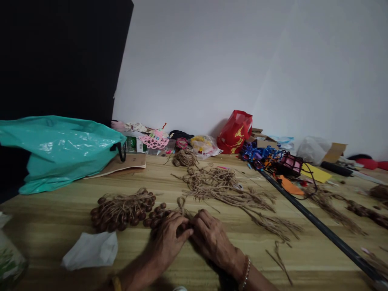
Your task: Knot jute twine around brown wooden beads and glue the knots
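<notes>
Close together over the wooden table, my left hand and my right hand pinch at a piece of brown twine, whose loop sticks out beyond the fingertips. The exact grip is hidden behind the fingers. Dark brown round beads lie against the back of my left hand. Left of them rests a bundle of twine with many brown beads. Past my right hand spreads a heap of loose twine strands.
A white paper piece lies at the left, near a turquoise plastic bag. A long black pole runs along the right. By the wall stand a red bag, a twine ball and blue cords.
</notes>
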